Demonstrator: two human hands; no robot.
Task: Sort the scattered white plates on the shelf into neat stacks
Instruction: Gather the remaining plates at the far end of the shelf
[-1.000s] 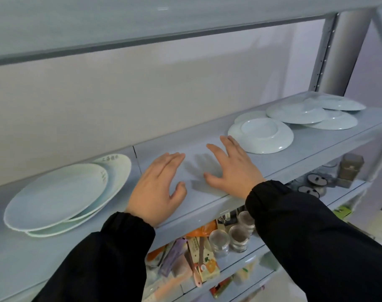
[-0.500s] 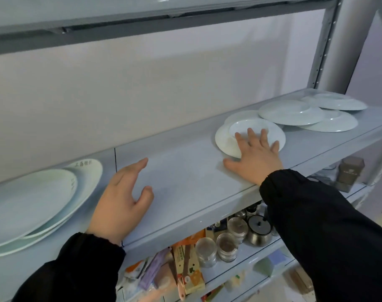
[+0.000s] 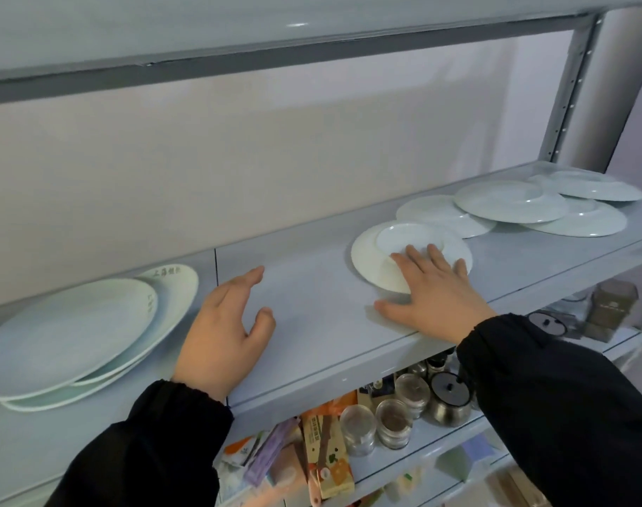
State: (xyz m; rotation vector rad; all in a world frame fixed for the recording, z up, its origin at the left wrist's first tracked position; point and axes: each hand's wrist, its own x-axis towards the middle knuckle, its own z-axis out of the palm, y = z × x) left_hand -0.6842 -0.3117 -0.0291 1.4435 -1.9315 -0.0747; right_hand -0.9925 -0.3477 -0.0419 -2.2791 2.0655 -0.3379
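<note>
Plates (image 3: 509, 201) lie in a messy bunch at the right end of the shelf (image 3: 312, 323), close to the back right corner, and some lean on others. One small plate (image 3: 381, 265) lies upside down just beside the bunch, about halfway between the back edge and the front edge. At the left end a stack (image 3: 67, 334) of bigger plates sits crooked, with the rims not lined up.

I think these plates are hard and smooth, so they can slip, and they would break if they fell off the front edge. One plate alone should not be heavy. The small plate is upside down, so its rim lies flat on the shelf. That makes it tricky to get a finger under. The best place to hold looks like the rim, with the thumb under one side and fingers on top.

The right hand (image 3: 432, 294) lies flat on the near side of the small plate. Its fingers (image 3: 414, 256) are straight and a little spread, pressing on the plate's bottom. The thumb sticks out to the left on the bare shelf. Nothing is pinched yet.

The left hand (image 3: 224, 331) is by the front edge, between the stack and the small plate. Its fingers (image 3: 246, 283) are close together and a bit bent, the thumb apart, and it holds nothing.
</note>
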